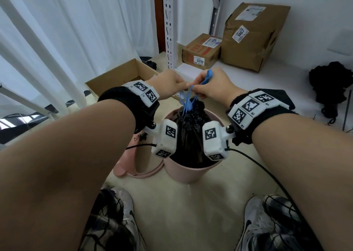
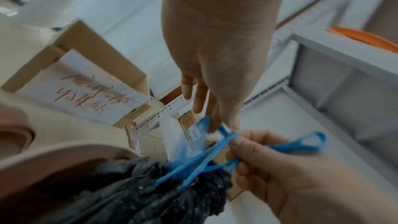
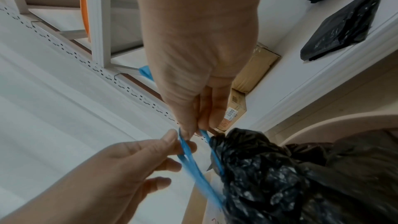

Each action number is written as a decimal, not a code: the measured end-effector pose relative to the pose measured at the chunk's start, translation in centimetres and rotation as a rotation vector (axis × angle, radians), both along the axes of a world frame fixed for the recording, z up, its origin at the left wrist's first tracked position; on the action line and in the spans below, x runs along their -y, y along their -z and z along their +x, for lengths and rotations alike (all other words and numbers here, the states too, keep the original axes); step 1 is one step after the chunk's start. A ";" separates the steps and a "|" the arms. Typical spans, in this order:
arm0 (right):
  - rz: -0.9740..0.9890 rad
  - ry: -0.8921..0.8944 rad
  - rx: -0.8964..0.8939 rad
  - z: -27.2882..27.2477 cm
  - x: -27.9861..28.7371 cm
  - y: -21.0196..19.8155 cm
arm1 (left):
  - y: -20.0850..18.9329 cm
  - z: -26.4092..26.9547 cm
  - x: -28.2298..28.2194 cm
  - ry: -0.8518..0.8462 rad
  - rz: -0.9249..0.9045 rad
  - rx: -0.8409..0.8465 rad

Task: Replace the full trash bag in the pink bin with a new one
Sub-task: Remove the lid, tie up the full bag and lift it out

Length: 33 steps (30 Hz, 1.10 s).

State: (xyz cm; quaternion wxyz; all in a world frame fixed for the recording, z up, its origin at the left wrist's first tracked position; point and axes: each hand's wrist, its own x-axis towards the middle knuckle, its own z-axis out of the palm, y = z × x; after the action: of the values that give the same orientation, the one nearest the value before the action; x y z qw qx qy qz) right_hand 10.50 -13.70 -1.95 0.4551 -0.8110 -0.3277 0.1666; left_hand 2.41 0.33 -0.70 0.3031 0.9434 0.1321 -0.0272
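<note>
Scene: a person stands over a pink bin (image 1: 188, 171) on the floor, both forearms reaching down, shoes visible below.
Full bag: a black trash bag (image 1: 191, 136) sits inside the bin, directly beneath the fingers, its neck gathered shut and rising above the rim.
Drawstring: blue drawstring (image 1: 188, 100) loops run from the bag's neck up into both hands.
Left hand (image 1: 168, 84): fingers (image 3: 170, 140) pinched on 1 blue loop.
Right hand (image 1: 214, 86): fingers (image 2: 243, 144) curled round the other loop, whose free end sticks out above the knuckles.
Progress: the bag looks cinched and is apparently being tied; it is not yet lifted out.
Left to do: finish the knot, pull the bag out, line the bin.
New bag: a folded black bag (image 3: 342, 26) lies on the floor, well beyond the right fingers, possibly the replacement.
Nearby: a pink ring (image 1: 145, 171) lies against the bin, probably its rim clamp.
</note>
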 end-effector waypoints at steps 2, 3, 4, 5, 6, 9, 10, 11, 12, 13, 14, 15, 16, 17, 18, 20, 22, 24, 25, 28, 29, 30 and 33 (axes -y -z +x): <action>0.005 0.007 -0.057 -0.3 -0.2 0.4 | 0.2 0.2 0.1 -0.033 0.070 0.023; 0.011 0.013 -0.091 -0.4 -0.2 0.5 | 0.3 0.2 0.2 -0.055 0.061 0.044; 0.019 0.013 -0.126 -0.5 -0.2 0.7 | 0.5 0.2 0.3 -0.079 0.034 0.067; 0.028 0.007 -0.153 -0.8 -0.3 0.8 | 0.7 0.1 0.4 -0.104 -0.018 0.095; 0.030 -0.003 -0.164 -1.1 -0.3 0.8 | 1.0 0.0 0.5 -0.129 -0.098 0.131; 0.009 -0.021 -0.145 -1.9 -0.4 1.2 | 1.9 -0.5 1.1 -0.281 -0.417 0.282; -0.004 -0.019 -0.130 -2.2 -0.4 1.3 | 2.1 -0.6 1.2 -0.354 -0.538 0.323; -0.015 -0.011 -0.111 -2.4 -0.4 1.6 | 2.3 -0.7 1.5 -0.409 -0.661 0.350; -0.022 0.003 -0.089 -2.6 -0.2 1.9 | 2.5 -0.9 1.6 -0.453 -0.773 0.361; -0.025 0.026 -0.063 -2.7 0.0 2.1 | 2.6 -1.2 1.6 -0.489 -0.872 0.359; -0.025 0.060 -0.030 -2.9 0.3 2.4 | 2.7 -1.4 1.6 -0.518 -0.976 0.352; -0.031 0.089 0.009 -2.9 0.7 2.6 | 2.7 -2.0 1.6 -0.542 -1.063 0.340; -0.047 0.101 0.057 -3.0 1.2 2.8 | 3.0 -2.5 1.5 -0.562 -1.136 0.339; -0.075 0.102 0.106 -3.0 1.7 3.0 | 3.3 -3.0 1.4 -0.578 -1.179 0.345; -0.106 0.102 0.153 -3.0 2.2 3.1 | 3.8 -3.3 1.2 -0.603 -1.194 0.371; -0.158 0.124 0.186 -2.8 2.9 3.2 | 4.7 -3.7 0.9 -0.698 -1.086 0.430; -0.229 0.148 0.222 -2.3 3.2 3.8 | 5.8 -3.8 0.7 -0.784 -0.911 0.428; -0.330 0.160 0.242 -1.7 3.2 4.6 | 6.8 -4.1 0.8 -0.713 -0.670 0.381; -0.360 0.144 0.238 -1.5 2.9 5.2 | 7.4 -4.3 1.0 -0.616 -0.530 0.338; -0.286 -0.019 0.158 -2.4 2.8 6.3 | 9.1 -4.8 1.4 -0.305 -0.141 0.129; -0.286 -0.120 0.121 -2.8 2.8 6.3 | 9.3 -4.9 1.7 -0.240 -0.040 0.072; -0.346 -0.253 0.103 -2.9 2.8 6.7 | 9.8 -5.0 1.8 -0.192 0.018 0.023; -0.744 -0.432 0.168 -3.2 2.9 8.2 | 11.0 -5.4 2.4 -0.087 -0.043 -0.099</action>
State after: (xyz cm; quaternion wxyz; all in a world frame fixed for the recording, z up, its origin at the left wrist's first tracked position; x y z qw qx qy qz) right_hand 7.27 -16.64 -10.11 0.0584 -0.8432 -0.4434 0.2982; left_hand -3.02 -2.11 -11.73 0.3173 0.9275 0.1872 -0.0635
